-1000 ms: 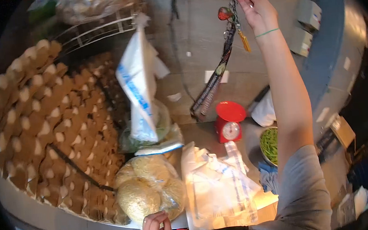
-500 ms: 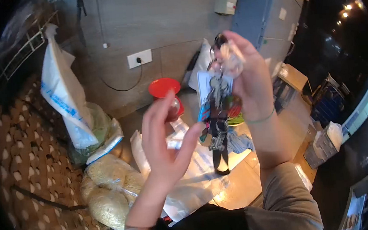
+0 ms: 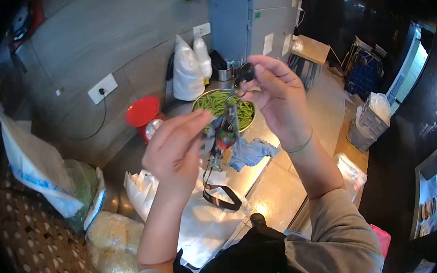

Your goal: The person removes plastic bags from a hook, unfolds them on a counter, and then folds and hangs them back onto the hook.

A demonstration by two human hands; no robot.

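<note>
**Keys held between both hands over the counter**

Right hand (image 3: 277, 97) is raised at chest height, fingers pinched on the top of a jangling bunch of metal keys with a red charm and a black strap (image 3: 223, 136); the left hand (image 3: 175, 150) is in beside it, fingers curled and grasping the middle of the bunch, thumb side against the charm; the black strap hangs down from the cluster in a loop, clear of the pale lit counter top (image 3: 270, 194) below.

Against half a second back, the view has swung right: the round metal bowl of green beans (image 3: 224, 107) now sits plainly behind the hands, where it was mostly hidden; the red kitchen scale (image 3: 144, 117) has slid left of the hands; the left hand, then open with fingers spread short of the keys, has now closed on them; a second ago the right hand alone held the keys high on a stretched arm while the left sat low by the body.

A crumpled blue cloth (image 3: 251, 152) lies on the counter just under the right wrist; clear bags of pale noodles (image 3: 111, 247) sit at lower left, a large white plastic sack with blue print (image 3: 33, 163) above them; two knotted white bags (image 3: 189, 69) stand against the wall beside the bowl.
</note>
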